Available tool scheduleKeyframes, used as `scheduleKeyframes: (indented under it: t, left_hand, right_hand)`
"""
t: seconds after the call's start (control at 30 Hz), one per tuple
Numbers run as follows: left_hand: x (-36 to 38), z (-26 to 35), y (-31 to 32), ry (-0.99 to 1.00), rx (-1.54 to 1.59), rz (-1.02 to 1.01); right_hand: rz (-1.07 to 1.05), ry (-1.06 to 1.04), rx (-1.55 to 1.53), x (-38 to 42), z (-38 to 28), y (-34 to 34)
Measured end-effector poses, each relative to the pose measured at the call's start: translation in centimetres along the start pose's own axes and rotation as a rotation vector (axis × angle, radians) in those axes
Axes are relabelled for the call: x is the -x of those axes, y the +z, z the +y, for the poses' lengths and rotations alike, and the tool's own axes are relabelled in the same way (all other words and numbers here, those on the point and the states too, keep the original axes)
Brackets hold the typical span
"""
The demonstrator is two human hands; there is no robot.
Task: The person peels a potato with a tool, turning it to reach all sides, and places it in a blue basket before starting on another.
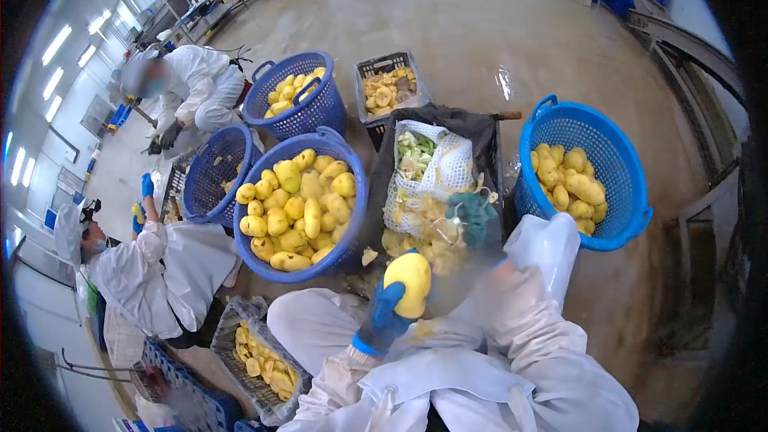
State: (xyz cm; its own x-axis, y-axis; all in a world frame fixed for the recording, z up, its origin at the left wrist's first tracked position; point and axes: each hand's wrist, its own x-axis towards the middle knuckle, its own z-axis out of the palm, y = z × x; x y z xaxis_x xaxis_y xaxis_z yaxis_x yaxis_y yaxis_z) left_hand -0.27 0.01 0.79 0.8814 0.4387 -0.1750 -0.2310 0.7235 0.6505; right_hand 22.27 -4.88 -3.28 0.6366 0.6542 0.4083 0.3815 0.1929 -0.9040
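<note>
My left hand (382, 316), in a blue glove, is closed around a peeled yellow potato (409, 284) and holds it up above my lap. My right hand (480, 280) is a blur to the right of the potato, and its fingers and anything in them cannot be made out. Just beyond both hands stands a black-lined crate (498, 192) with peelings (424, 228), a white net bag (440, 162) and a dark green cloth-like item (472, 214). Left of it, a purple-blue basket (300, 276) is full of peeled yellow potatoes (300, 212).
A blue basket (588, 116) of potatoes stands at the right. Cut pieces fill a crate (392, 60) behind and a lined crate (232, 328) at lower left. More baskets (216, 172) stand at left, near two seated co-workers (160, 272) in white. A metal frame (696, 72) rises at far right.
</note>
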Motion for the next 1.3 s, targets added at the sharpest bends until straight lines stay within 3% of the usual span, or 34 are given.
scheduleKeyframes:
  t: [0.07, 0.13, 0.23, 0.3, 0.37, 0.43, 0.53, 0.6, 0.67, 0.7, 0.83, 0.93, 0.97, 1.07, 1.1, 1.23, 1.3]
  left_hand:
    - [0.1, -0.2, 0.4, -0.004, 0.003, 0.043]
    - [-0.3, -0.3, 0.2, -0.019, 0.036, 0.054]
    - [0.2, -0.5, -0.2, -0.03, 0.053, 0.033]
    - [0.1, 0.2, 0.1, -0.014, 0.054, 0.05]
    - [0.1, 0.2, 1.1, -0.019, 0.098, 0.064]
    - [-0.5, -0.1, 0.6, -0.057, 0.205, 0.095]
    - [-0.4, 0.4, 1.4, -0.096, 0.321, 0.051]
    - [-0.7, 1.0, 1.4, -0.1, 0.361, 0.088]
    - [-0.1, 0.3, 1.6, -0.122, 0.384, 0.124]
    - [-0.4, 0.4, 1.7, -0.125, 0.367, 0.119]
    - [-0.5, 0.1, 0.4, -0.111, 0.354, 0.134]
    - [-0.6, 0.3, 1.2, -0.097, 0.391, 0.128]
    - [-1.0, 0.0, 0.7, -0.103, 0.431, 0.135]
    - [-1.5, 0.4, 1.9, -0.095, 0.503, 0.21]
    - [-1.6, 0.4, 1.6, -0.108, 0.542, 0.235]
    - [-2.1, -0.3, 0.5, -0.145, 0.571, 0.183]
    - [-2.2, -0.3, 0.1, -0.179, 0.547, 0.189]
  right_hand:
    - [0.012, 0.236, -0.358, 0.4, -5.3, 0.2]
    - [-0.183, 0.32, -0.563, 1.5, -6.1, 2.1]
    - [0.002, 0.118, -0.254, 0.2, -3.4, 0.7]
    - [0.104, 0.198, -0.305, -1.1, -2.9, -0.7]
    - [0.002, 0.155, -0.28, 0.6, -4.9, 1.0]
    - [-0.164, 0.389, -0.609, 1.3, -7.0, 1.8]
    - [0.018, 0.377, -0.685, 0.7, 0.9, 1.0]
    - [0.037, 0.337, -0.795, -0.5, -3.1, 0.4]
    - [-0.06, 0.091, -0.494, 0.9, -5.1, 1.9]
    - [-0.212, 0.072, -0.352, 1.0, -5.3, 1.9]
    - [0.019, 0.367, -0.553, -0.9, 0.6, 0.5]
    - [-0.013, 0.276, -0.619, 0.4, -4.2, 2.1]
    - [-0.225, 0.08, -0.365, 0.8, -4.2, 2.1]
    - [0.004, 0.185, -0.623, 0.3, -0.9, 2.7]
    - [-0.005, 0.41, -0.638, -0.4, -0.9, 1.9]
    - [-0.354, 0.325, -0.621, 2.2, -5.3, 3.4]
    - [-0.179, 0.204, -0.38, 1.3, -1.3, 3.0]
